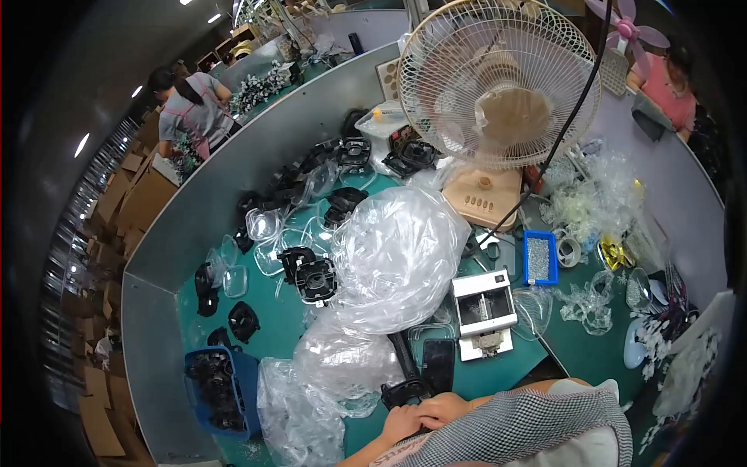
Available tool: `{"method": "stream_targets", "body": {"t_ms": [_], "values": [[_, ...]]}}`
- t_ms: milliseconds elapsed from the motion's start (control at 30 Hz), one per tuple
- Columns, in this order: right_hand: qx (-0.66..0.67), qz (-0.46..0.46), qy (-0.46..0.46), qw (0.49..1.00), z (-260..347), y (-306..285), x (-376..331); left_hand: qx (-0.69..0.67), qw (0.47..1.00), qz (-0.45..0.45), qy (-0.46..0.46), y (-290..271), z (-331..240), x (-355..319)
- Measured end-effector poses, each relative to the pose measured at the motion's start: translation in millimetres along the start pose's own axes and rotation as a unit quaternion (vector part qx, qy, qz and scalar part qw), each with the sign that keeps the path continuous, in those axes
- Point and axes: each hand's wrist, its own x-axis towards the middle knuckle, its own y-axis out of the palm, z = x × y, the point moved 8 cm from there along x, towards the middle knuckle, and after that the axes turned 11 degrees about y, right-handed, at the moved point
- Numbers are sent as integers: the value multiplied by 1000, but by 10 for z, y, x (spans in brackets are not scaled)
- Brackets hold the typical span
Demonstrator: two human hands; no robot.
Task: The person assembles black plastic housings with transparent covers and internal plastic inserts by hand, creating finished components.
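Observation:
My left hand (401, 423) is closed at the near edge of a black plastic housing (398, 394) with a long arm reaching away from me. Beside it, touching, my right hand (445, 408) has its fingers curled in; what they pinch, if anything, is hidden. Just beyond my right hand lies a dark smartphone (438, 366). A white bench-top machine (484, 305) with an open front stands further right. Large clear plastic bags (397, 253) fill the middle of the green table, and another bag (299, 412) lies left of my hands.
A blue bin (250, 401) of black parts stands at the near left. More black housings (315, 280) and clear covers (235, 282) spread along the left wall. A beige fan (498, 86) stands at the back, its cable crossing down. A blue tray (552, 258) of small clear pieces lies right.

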Motion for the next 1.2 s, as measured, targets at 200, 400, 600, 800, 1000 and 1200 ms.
{"method": "stream_targets", "body": {"t_ms": [200,400,600,800,1000,1200], "values": [[10,114,-6,993,-251,85,-338,30,994,-103,-10,-525,-263,19],[-68,161,31,984,-602,175,-467,8,991,-125,-40,-534,-196,4],[-75,139,6,987,-589,195,-440,13,983,-181,-28,-592,-181,-58],[-81,147,24,985,-618,270,-483,30,967,-254,-9,-555,-234,-143],[-94,105,45,989,-519,212,-505,74,936,-344,23,-402,-367,-188],[-116,51,-22,992,-568,247,-473,93,907,-410,0,-331,-338,-202]]}}
